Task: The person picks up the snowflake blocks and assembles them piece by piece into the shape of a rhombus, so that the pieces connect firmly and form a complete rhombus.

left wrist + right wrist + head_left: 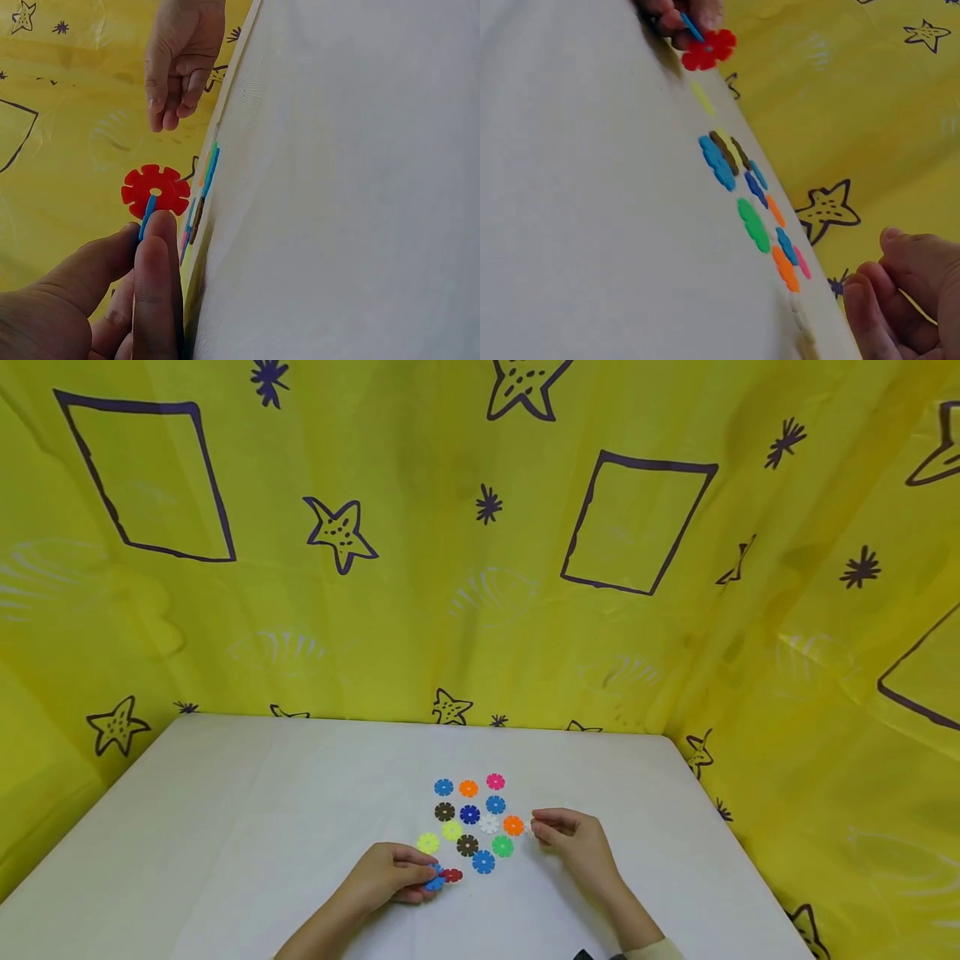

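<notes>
Loose discs [464, 811] are spread on the table [262, 818], flanked by the right hand [576, 845] toward the right edge. Before them, joined discs [154, 178] are held by the left hand [392, 872]. A curtain [420, 568] is hung behind the far edge.

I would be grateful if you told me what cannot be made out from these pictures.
- Most of the blue disc meeting the red disc: left wrist view, covered by the left hand.
- Part of the white disc beside the right hand: head view, hidden by that hand.
- The dark object near the right sleeve: head view, cut off by the bottom edge.
</notes>
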Motion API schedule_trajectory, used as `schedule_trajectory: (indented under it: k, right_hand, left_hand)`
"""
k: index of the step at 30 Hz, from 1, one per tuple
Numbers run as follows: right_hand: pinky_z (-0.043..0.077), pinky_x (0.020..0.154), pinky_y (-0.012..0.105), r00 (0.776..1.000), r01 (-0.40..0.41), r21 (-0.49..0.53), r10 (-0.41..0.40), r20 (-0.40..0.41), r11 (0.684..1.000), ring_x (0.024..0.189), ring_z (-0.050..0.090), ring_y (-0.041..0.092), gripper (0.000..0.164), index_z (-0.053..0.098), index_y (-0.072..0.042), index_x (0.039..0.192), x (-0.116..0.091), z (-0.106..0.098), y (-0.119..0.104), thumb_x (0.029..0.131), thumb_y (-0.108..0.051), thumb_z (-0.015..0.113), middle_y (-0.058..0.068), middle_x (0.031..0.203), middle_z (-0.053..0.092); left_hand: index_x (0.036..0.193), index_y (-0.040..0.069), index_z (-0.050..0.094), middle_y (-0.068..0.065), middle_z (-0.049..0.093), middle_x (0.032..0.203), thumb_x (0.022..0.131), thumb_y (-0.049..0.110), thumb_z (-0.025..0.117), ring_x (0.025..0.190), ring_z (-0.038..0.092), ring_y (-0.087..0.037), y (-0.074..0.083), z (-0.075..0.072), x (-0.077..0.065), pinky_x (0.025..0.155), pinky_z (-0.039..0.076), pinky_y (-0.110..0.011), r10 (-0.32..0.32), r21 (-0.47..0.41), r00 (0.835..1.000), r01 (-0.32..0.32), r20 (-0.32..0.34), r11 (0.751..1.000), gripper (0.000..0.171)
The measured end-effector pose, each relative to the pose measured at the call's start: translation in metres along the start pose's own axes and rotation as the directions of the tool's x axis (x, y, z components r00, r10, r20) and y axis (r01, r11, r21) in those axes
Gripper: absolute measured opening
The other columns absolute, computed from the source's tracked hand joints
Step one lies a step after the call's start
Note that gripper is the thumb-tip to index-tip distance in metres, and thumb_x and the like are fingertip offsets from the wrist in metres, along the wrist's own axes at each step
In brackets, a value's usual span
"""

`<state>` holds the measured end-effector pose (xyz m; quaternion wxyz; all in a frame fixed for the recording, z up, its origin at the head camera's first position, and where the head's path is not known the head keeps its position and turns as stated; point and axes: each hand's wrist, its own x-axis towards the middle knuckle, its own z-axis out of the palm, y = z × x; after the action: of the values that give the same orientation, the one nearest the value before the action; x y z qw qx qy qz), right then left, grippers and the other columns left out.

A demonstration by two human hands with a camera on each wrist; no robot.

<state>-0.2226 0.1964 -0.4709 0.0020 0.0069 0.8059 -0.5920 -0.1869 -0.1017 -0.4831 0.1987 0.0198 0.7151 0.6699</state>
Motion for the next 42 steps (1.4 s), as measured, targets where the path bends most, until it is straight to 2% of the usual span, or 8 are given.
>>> schedule_trajectory:
  k: [4, 13, 19, 25, 36, 42]
  right_hand:
    - [0.060, 0.068, 0.025, 0.999, -0.015, -0.048, 0.013, -0.029, 0.999, 0.080, 0.070, 0.017, 0.025, 0.073, 0.003, 0.107, 0.010, -0.013, -0.001, 0.085, -0.010, 0.076, 0.012, 0.095, 0.075]
    - [0.059, 0.069, 0.026, 0.997, -0.016, -0.194, 0.032, 0.076, 0.981, 0.076, 0.068, 0.017, 0.030, 0.072, 0.004, 0.108, 0.021, -0.025, 0.002, 0.084, -0.014, 0.078, 0.011, 0.098, 0.074]
    - [0.055, 0.067, 0.022, 0.987, 0.031, -0.335, 0.023, 0.157, 0.942, 0.076, 0.063, 0.014, 0.029, 0.075, -0.001, 0.103, 0.027, -0.026, 0.001, 0.079, -0.015, 0.082, 0.005, 0.087, 0.073]
    - [0.050, 0.069, 0.024, 0.986, 0.063, -0.448, 0.013, 0.165, 0.892, 0.076, 0.056, 0.014, 0.023, 0.077, -0.007, 0.093, 0.033, -0.021, -0.005, 0.073, -0.016, 0.087, -0.001, 0.076, 0.067]
    - [0.047, 0.064, 0.024, 0.992, 0.023, -0.475, 0.039, 0.120, 0.880, 0.073, 0.053, 0.015, 0.022, 0.075, -0.010, 0.084, 0.036, -0.015, -0.003, 0.069, -0.014, 0.090, 0.000, 0.073, 0.061]
    - [0.047, 0.064, 0.022, 0.993, 0.013, -0.450, 0.042, 0.112, 0.893, 0.073, 0.053, 0.016, 0.024, 0.072, -0.008, 0.085, 0.034, -0.013, -0.003, 0.069, -0.012, 0.089, 0.001, 0.075, 0.060]
  left_hand:
    - [0.107, -0.010, 0.069, -0.014, 0.075, 0.090, 0.088, 0.007, 0.073, 0.070, 0.072, -0.016, 0.000, -0.001, -0.001, 0.063, 0.060, -0.025, 0.001, -0.009, 1.000, -0.001, 0.005, 1.000, 0.026]
    - [0.107, -0.009, 0.069, -0.013, 0.075, 0.089, 0.088, 0.008, 0.073, 0.070, 0.072, -0.015, -0.003, -0.001, -0.001, 0.063, 0.060, -0.026, -0.007, -0.002, 1.000, 0.007, 0.011, 1.000, 0.025]
    - [0.107, -0.009, 0.069, -0.013, 0.075, 0.088, 0.089, 0.008, 0.072, 0.069, 0.072, -0.016, -0.004, 0.000, 0.001, 0.063, 0.060, -0.026, -0.015, 0.011, 1.000, 0.015, 0.003, 1.000, 0.025]
    - [0.106, -0.008, 0.069, -0.012, 0.075, 0.088, 0.088, 0.008, 0.072, 0.069, 0.072, -0.015, -0.003, 0.000, 0.002, 0.062, 0.060, -0.026, -0.015, 0.019, 1.000, 0.015, -0.001, 1.000, 0.025]
    - [0.106, -0.007, 0.070, -0.011, 0.075, 0.087, 0.088, 0.010, 0.073, 0.068, 0.071, -0.014, -0.002, 0.000, 0.002, 0.062, 0.060, -0.026, -0.018, 0.029, 1.000, 0.018, -0.004, 0.999, 0.025]
    - [0.106, -0.007, 0.070, -0.010, 0.075, 0.086, 0.088, 0.010, 0.074, 0.067, 0.071, -0.014, -0.001, 0.000, 0.001, 0.063, 0.060, -0.025, -0.020, 0.029, 1.000, 0.020, -0.003, 0.999, 0.026]
